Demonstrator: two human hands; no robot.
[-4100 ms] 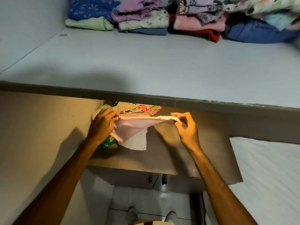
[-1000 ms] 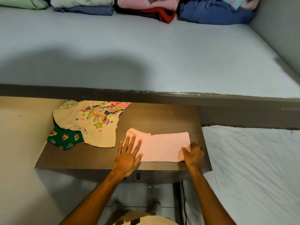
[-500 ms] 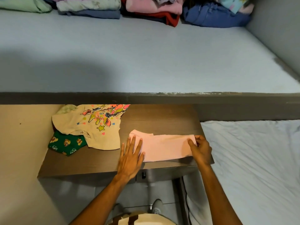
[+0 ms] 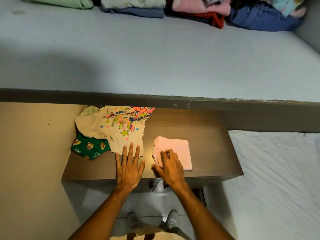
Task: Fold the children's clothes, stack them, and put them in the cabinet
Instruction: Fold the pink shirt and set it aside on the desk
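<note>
Resting on the near left corner of the folded pink garment (image 4: 174, 151), the right hand (image 4: 170, 168) has its fingers loosely curled and close together, fingertips on the cloth; whether they pinch it I cannot tell. The pink piece is a soft, matte, roughly square fold with stacked layer edges along its left side, lying on the right half of the brown wood-grain tabletop (image 4: 207, 135). The left hand (image 4: 129, 168) lies flat with fingers spread wide, palm on the bare wood, the middle fingertips over the near hem of the cream printed T-shirt (image 4: 110, 130). That shirt is unfolded and rumpled, thin knit, with a neon cartoon print, stars and hearts. A green cartoon-print garment (image 4: 88, 148) pokes out from under its near left edge, and a pale green scrap (image 4: 89, 110) shows at its far left corner. Far across, a smooth light-blue shelf surface (image 4: 155, 58) with a chipped dark front edge holds folded stacks along its far side: mint green (image 4: 58, 1), floral over blue (image 4: 136, 7), pink over red (image 4: 202, 9), rumpled blue denim-like cloth (image 4: 263, 19). A wrinkled white bedsheet (image 4: 277, 179) lies right of the table.
</note>
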